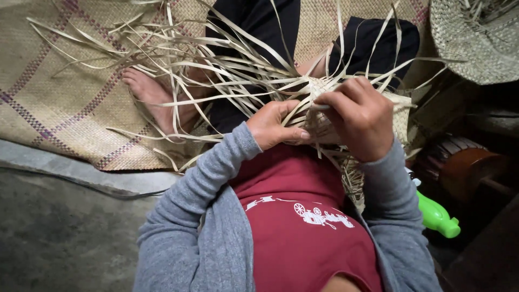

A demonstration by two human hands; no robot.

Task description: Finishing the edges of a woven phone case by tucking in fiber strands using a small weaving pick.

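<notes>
Right now both hands are working a half-woven straw piece held over the lap: the left hand is pinching its lower edge between thumb and fingers, while the right hand is curling closed over its top. Loose straw strips are fanning out above a woven mat.

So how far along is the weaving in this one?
A small woven patch looks done. The left hand and right hand grip it amid the work. Most loose straw strips fan out unwoven over the patterned mat, so much remains.
</notes>
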